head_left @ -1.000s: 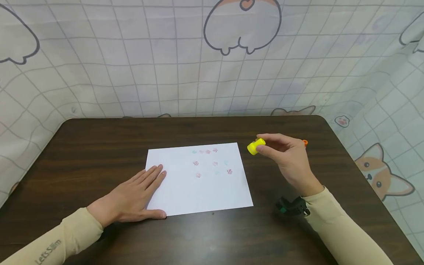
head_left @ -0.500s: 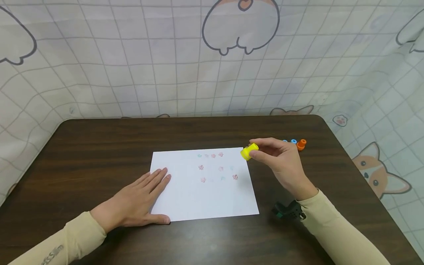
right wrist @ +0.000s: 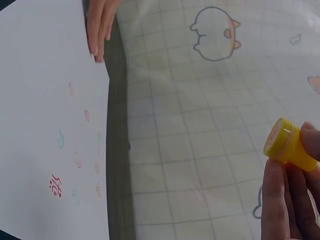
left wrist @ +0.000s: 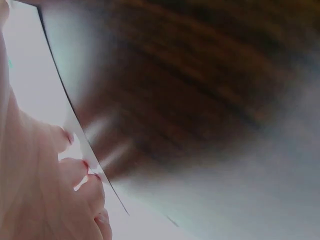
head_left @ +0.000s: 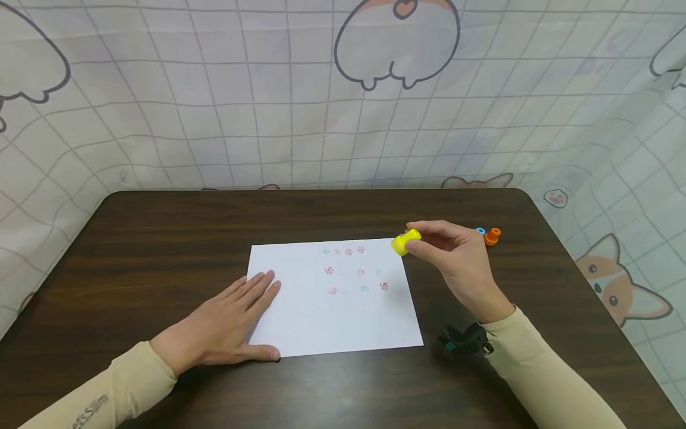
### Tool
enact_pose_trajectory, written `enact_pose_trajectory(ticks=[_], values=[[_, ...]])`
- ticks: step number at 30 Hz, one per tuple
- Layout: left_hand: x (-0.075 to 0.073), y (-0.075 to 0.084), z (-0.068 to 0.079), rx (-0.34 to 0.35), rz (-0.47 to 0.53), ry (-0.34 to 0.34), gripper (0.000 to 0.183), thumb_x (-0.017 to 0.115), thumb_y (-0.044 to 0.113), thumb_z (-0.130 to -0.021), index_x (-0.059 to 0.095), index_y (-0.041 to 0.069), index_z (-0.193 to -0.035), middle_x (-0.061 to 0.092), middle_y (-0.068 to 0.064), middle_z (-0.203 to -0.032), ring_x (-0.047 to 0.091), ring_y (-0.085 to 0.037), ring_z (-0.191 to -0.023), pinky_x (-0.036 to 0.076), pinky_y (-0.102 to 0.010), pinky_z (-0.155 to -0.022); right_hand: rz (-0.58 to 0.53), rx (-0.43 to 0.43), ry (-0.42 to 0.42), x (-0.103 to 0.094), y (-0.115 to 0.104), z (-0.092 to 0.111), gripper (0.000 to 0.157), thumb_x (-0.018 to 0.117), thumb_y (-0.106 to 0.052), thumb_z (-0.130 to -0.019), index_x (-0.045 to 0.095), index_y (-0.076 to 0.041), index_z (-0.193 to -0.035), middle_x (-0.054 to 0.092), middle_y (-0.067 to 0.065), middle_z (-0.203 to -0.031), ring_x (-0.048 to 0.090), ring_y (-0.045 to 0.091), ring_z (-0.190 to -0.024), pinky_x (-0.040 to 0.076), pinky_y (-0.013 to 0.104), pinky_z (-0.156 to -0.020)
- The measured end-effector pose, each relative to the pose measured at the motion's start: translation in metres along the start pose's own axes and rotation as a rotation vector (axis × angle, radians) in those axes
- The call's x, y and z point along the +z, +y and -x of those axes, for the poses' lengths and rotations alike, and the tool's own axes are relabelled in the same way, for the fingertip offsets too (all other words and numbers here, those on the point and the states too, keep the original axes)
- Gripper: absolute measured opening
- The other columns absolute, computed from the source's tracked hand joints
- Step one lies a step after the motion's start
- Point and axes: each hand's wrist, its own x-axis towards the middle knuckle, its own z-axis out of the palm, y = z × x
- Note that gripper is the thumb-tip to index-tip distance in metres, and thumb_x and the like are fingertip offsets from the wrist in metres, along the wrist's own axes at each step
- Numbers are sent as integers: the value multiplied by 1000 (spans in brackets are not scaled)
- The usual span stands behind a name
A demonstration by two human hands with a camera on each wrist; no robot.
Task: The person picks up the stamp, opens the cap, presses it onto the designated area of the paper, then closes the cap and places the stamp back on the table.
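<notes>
A white sheet of paper (head_left: 332, 325) with rows of small red and green stamp prints lies on the dark wooden table. My left hand (head_left: 225, 325) rests on its left edge, palm down, fingers straight and thumb out at the near corner. Between thumb and fingers my right hand (head_left: 463, 262) pinches a yellow stamp (head_left: 405, 242), held tilted over the paper's far right corner. In the right wrist view the stamp (right wrist: 287, 145) shows a reddish pattern on its round face, turned toward the sheet. The left wrist view shows fingers (left wrist: 80, 172) at the paper's edge.
Beyond my right hand an orange stamp (head_left: 492, 237) and a blue piece (head_left: 480, 231) stand on the table (head_left: 177, 220), partly hidden by the hand. A dark wrist device (head_left: 466, 339) hangs below my right sleeve. A grid-patterned curtain (head_left: 241, 119) runs behind the table.
My right hand has moved left with the yellow stamp, from beside the paper to its far right corner. The paper and my left hand have shifted slightly toward me and right.
</notes>
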Motion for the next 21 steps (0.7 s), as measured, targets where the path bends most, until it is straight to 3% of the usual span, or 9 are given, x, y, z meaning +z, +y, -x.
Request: enact_pose_trajectory(ticks=[7, 13, 16, 21], values=[[-12, -5, -12, 3, 1, 52, 102, 44, 82, -93, 25, 12, -165, 20, -15, -174, 23, -39, -161, 25, -59, -130, -37, -13, 2, -6, 1, 0, 32, 77, -2, -91, 72, 2, -123, 75, 2, -116, 71, 11, -96, 63, 22, -89], [-32, -8, -33, 76, 58, 237, 86, 57, 64, -98, 29, 16, -164, 30, -13, -171, 30, -38, -159, 33, -59, -126, -84, -7, 7, -9, -1, 0, 31, 76, 1, -91, 73, 1, -122, 74, -2, -114, 70, 11, -96, 63, 22, -89], [-40, -5, -42, 117, 136, 337, 78, 65, 55, -98, 37, 18, -161, 41, -9, -166, 40, -34, -154, 40, -58, -122, -125, -6, -2, -8, -2, 1, 30, 74, 3, -91, 74, 0, -121, 73, -2, -114, 69, 11, -96, 63, 22, -89], [-51, 9, -59, 131, 356, 474, 63, 70, 38, -99, 46, 21, -155, 51, -2, -157, 52, -24, -144, 47, -51, -118, -186, -11, -27, -5, -4, 2, 31, 72, 6, -91, 72, 3, -122, 73, 0, -114, 69, 12, -95, 63, 23, -89]])
